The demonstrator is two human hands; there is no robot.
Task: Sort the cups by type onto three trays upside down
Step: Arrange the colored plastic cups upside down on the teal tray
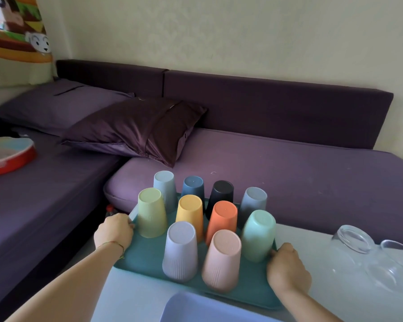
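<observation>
Purple sofa cushions [289,173] run along the far side of a pale bench [137,296], and the sofa continues down the left, leaving a dark gap at the bench's left edge. A bottle with a red cap [109,209] stands in that gap near the far corner.

A teal tray [149,249] sits at the bench's far left corner, its far rim close to the sofa cushion. Whether it rests on the bench or is raised slightly cannot be told. Ten plastic cups stand on it upside down, packed close in rows. The pale blue cup [163,184], navy cup [193,185], black cup [222,191] and grey cup [254,201] line the far side. The green cup [150,210], yellow cup [190,212], orange cup [222,217] and mint cup [258,233] come next. The lavender cup [180,247] and pink cup [221,256] are nearest.

The left hand [114,231] grips the tray's left rim beside the green cup, fingers curled over the edge. The right hand [286,268] grips the right rim just beside the mint cup, fingers clenched on it.

Bare tray shows only along the near left. A lavender tray [196,307] lies just in front of the teal tray's near rim. Right of the right hand, open bench separates it from two glass cups [351,240], upside down. On the left sofa seat, well apart, sits a red bowl [9,156]; a dark pillow [137,129] lies behind.
</observation>
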